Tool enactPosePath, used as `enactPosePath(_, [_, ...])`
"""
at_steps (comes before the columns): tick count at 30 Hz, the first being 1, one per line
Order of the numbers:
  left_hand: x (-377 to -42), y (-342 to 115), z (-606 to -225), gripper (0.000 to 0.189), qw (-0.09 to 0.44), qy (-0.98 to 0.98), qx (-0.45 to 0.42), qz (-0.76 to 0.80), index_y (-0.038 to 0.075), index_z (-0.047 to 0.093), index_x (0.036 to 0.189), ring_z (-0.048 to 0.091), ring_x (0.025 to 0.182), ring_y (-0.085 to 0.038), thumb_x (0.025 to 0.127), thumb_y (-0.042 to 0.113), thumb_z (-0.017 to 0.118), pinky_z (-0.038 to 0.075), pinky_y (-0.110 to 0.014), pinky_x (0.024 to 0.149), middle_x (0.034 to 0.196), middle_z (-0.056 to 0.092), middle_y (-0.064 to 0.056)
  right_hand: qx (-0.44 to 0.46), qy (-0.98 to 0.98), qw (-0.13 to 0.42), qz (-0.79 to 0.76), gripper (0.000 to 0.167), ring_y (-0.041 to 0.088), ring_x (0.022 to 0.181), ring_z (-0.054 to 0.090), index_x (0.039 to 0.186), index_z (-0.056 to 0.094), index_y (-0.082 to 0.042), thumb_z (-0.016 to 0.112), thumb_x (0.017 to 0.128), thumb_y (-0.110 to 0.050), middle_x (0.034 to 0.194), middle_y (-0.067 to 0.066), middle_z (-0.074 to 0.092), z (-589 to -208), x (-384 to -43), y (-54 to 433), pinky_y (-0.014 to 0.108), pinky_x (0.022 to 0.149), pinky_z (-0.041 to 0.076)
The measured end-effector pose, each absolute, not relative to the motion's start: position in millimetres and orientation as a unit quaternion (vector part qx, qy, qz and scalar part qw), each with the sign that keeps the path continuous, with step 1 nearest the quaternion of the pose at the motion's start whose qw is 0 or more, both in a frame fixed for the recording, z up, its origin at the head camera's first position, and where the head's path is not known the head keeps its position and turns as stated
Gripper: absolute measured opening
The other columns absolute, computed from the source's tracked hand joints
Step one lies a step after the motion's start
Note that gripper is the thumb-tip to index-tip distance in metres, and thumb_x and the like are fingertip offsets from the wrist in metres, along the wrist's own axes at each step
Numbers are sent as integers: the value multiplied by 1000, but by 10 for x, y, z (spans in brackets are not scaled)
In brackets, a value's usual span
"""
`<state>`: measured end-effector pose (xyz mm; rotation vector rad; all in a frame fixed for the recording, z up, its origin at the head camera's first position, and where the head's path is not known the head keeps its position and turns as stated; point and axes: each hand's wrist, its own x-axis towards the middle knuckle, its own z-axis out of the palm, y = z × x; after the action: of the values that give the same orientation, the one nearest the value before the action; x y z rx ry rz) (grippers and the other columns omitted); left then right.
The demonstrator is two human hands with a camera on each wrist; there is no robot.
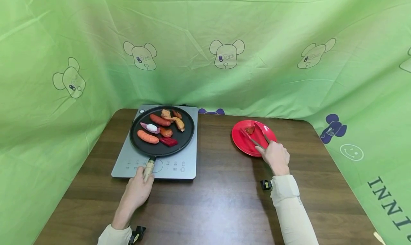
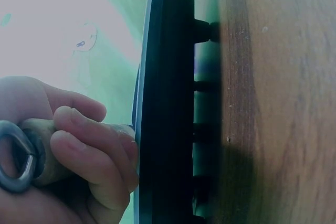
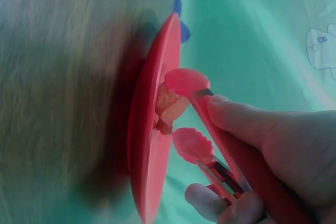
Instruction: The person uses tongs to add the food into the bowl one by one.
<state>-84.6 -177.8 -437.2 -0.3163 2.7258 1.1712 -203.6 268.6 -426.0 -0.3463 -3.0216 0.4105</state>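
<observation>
My left hand (image 1: pixel 138 190) grips the wooden handle (image 1: pixel 149 169) of a round black frying pan (image 1: pixel 183 139). In the left wrist view, fingers curl round that handle, which ends in a metal ring (image 2: pixel 25 174). On the right, my right hand (image 1: pixel 277 157) holds tongs (image 1: pixel 255 143) with red scalloped tips over a red plate (image 1: pixel 239 142). A brown piece of food (image 3: pixel 169 106) lies on this plate. The tongs stand spread, their tips near the piece on either side; whether they touch it I cannot tell.
The pan rests on a silver induction cooker (image 1: pixel 128 163). In it lie sausages (image 1: pixel 160 120), a drumstick-like piece (image 1: pixel 178 123), a purple piece with a white top (image 1: pixel 150 127) and a dark red piece (image 1: pixel 168 141). A green curtain (image 1: pixel 186 77) hangs behind the wooden table (image 1: pixel 215 202).
</observation>
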Motion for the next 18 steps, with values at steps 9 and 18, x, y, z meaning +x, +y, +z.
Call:
enactPosePath(9, [-845,-1779,-4369,40,78,910,-107,393,1,34,126,47,54,-20,97,26,45,37,-33,46,72,47,-11,-135,-980,10,144,55,42,64,58,67,54,0,66,81,-52,66,22,56,-4252,-1936,2756,46,50,43])
enactPosePath(18, [-849,-1777,-4373,40,80,909,-107,395,1,34,126,46,53,-20,97,26,44,37,-33,46,71,47,-11,-142,-978,-12,152,57,41,64,58,64,54,0,61,83,-54,66,22,55,-4259,-1914,2785,45,49,43])
